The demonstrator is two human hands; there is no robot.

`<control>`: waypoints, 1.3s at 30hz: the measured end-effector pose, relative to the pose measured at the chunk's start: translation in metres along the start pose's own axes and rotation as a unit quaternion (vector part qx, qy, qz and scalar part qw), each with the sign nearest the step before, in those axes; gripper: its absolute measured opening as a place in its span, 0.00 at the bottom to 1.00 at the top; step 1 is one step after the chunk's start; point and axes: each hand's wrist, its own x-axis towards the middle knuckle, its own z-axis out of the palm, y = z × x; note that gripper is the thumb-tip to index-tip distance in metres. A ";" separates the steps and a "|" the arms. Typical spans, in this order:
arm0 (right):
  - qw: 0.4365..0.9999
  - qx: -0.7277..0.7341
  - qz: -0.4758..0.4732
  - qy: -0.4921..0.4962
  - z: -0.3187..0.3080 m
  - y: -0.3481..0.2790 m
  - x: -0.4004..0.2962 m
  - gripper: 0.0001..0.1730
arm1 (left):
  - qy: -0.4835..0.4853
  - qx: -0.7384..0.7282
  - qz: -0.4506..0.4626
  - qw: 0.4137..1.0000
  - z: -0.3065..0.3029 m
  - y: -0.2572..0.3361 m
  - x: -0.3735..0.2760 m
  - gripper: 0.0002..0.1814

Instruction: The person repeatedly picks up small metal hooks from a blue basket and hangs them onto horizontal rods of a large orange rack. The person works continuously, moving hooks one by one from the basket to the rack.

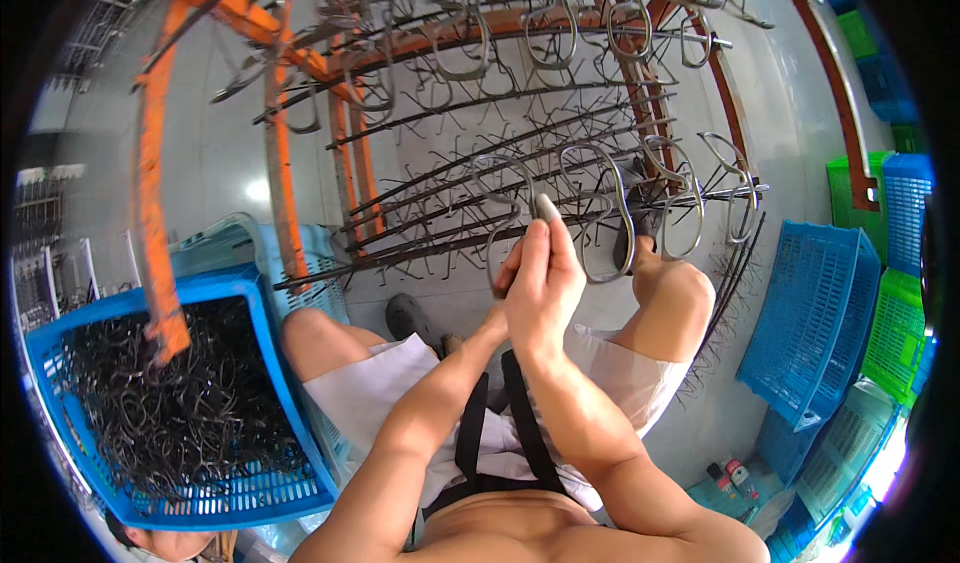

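Note:
My right hand [546, 285] is in front of my chest, its thumb and fingers closed at the edge of a curved metal frame piece [504, 161] by a rod. My left hand [510, 266] lies mostly behind it, at the lower part of the same piece; its fingers are largely hidden. Several similar looped metal pieces [628, 210] hang to the right along a hooked metal rod [686, 197]. More of these loops hang on the upper rods. Below and behind them run dark rods [420, 251] with many thin hooks.
Orange metal uprights [279, 165] of a rack stand ahead and left. A blue plastic basket [259, 338] full of dark metal pieces is at my left. Blue crates [814, 315] and green crates [892, 330] stand at the right. Two bottles [739, 477] are at the lower right. Part of another person's head [172, 544] shows lower left.

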 end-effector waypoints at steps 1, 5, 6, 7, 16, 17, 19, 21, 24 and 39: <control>1.000 0.006 0.016 -0.016 -0.001 0.002 0.002 0.13 | 0.010 -0.018 0.005 1.000 -0.004 0.003 -0.015 0.18; 0.997 0.067 -0.016 -0.035 0.001 0.002 0.007 0.13 | 0.031 -0.148 0.029 0.988 -0.017 0.009 -0.092 0.18; 0.998 0.049 -0.026 -0.034 0.003 0.001 0.005 0.14 | 0.044 -0.196 0.039 0.979 -0.019 0.005 -0.111 0.18; 0.999 0.029 -0.034 -0.031 0.004 0.000 0.003 0.15 | 0.054 -0.246 0.049 0.967 -0.014 -0.002 -0.131 0.17; 0.969 -0.164 -0.186 -0.020 0.009 0.016 -0.007 0.19 | 0.237 -0.523 0.109 0.812 -0.020 -0.045 -0.260 0.15; 0.957 -0.193 -0.218 -0.012 0.007 0.017 -0.003 0.19 | 0.253 -0.544 0.107 0.793 -0.021 -0.048 -0.263 0.15; 0.959 -0.199 -0.200 -0.010 0.008 0.003 -0.011 0.19 | 0.274 -0.567 0.122 0.767 -0.025 -0.052 -0.268 0.15; 0.959 -0.208 -0.192 -0.011 0.005 0.009 -0.007 0.19 | 0.274 -0.578 0.132 0.757 -0.026 -0.056 -0.271 0.13; 0.969 -0.194 -0.152 -0.026 0.006 0.003 -0.013 0.19 | 0.268 -0.591 0.159 0.744 -0.026 -0.056 -0.274 0.10; 0.954 -0.199 -0.186 -0.124 -0.013 -0.001 -0.006 0.15 | 0.231 -0.474 0.292 0.798 -0.031 -0.055 -0.286 0.13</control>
